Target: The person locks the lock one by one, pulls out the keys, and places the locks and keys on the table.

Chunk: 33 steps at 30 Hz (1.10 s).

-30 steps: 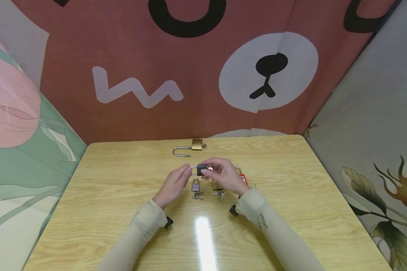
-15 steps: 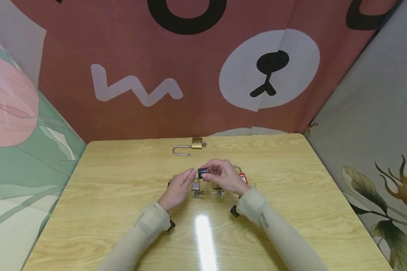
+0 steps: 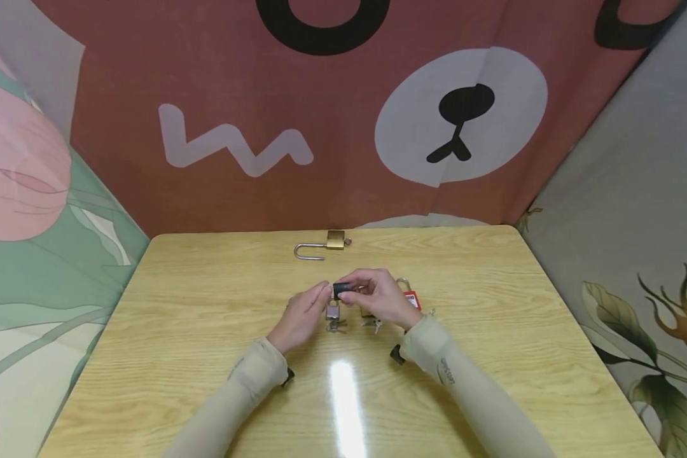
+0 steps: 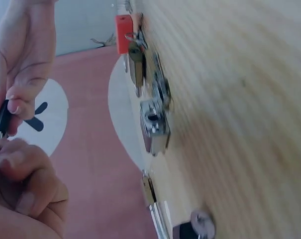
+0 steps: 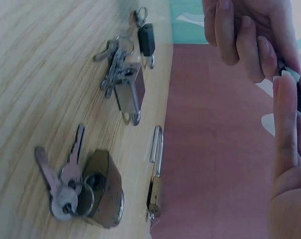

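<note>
Above the middle of the table, both hands hold a small black padlock point(image 3: 341, 291). My right hand point(image 3: 380, 296) pinches its dark body between thumb and fingers. At the shackle end, my left hand point(image 3: 302, 315) has its curled fingers on the metal loop, as the left wrist view shows; most of that loop is hidden. Whether a key sits in the right fingers cannot be made out. Just below the hands lies a purple padlock point(image 3: 333, 312) with keys point(image 3: 336, 326). A brass padlock point(image 5: 104, 191) with two keys lies partly under my right hand.
Near the table's back edge lies a larger brass padlock point(image 3: 336, 240), its long shackle swung out. A red padlock point(image 3: 412, 299) lies beyond my right wrist. The right wrist view also shows another black padlock point(image 5: 147, 40) with a ring. Patterned cloth point(image 3: 343, 191) hangs behind the table.
My left hand has shifted slightly right, toward the right hand. Less of the black padlock's shackle shows between the fingers and the body. The right hand has barely moved.
</note>
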Motion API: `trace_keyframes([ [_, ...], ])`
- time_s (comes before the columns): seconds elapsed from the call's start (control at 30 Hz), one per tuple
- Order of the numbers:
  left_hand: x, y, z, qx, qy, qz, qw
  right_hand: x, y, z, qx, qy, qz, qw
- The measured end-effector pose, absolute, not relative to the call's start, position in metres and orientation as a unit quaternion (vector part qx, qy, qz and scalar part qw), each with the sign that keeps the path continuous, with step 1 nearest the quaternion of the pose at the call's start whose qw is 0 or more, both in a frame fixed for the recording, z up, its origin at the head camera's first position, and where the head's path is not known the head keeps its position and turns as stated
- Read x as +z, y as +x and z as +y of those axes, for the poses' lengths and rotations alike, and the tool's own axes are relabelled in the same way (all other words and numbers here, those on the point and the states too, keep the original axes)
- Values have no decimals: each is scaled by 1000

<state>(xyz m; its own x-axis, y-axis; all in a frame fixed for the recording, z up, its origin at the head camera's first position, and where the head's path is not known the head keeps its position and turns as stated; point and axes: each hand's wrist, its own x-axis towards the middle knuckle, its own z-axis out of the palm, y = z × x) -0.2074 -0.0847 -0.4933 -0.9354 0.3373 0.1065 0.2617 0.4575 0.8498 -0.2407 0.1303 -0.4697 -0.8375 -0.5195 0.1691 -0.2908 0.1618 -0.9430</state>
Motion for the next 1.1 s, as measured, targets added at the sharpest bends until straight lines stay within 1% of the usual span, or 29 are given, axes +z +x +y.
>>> trace_keyframes([
  [0.13, -491, -211, -85, 491, 184, 851, 43, -469, -242, 130, -572, -267, 771, 79],
  [0.23, -491, -213, -84, 511, 187, 837, 57, -468, -244, 129, -556, -270, 784, 63],
  [0.47, -491, -214, -84, 564, 188, 801, 70, -470, -247, 129, -571, -271, 771, 74],
  [0.63, -490, -214, -83, 602, 198, 771, 64, -471, -246, 129, -569, -272, 773, 72],
  [0.73, -488, -214, -83, 613, 194, 764, 58, -470, -246, 130, -581, -264, 767, 68],
  [0.97, -484, -214, -82, 637, 167, 749, 69, -466, -245, 134, -599, -237, 763, 41],
  [1.1, -485, -214, -82, 639, 164, 748, 70, -465, -245, 137, -600, -225, 767, 41],
])
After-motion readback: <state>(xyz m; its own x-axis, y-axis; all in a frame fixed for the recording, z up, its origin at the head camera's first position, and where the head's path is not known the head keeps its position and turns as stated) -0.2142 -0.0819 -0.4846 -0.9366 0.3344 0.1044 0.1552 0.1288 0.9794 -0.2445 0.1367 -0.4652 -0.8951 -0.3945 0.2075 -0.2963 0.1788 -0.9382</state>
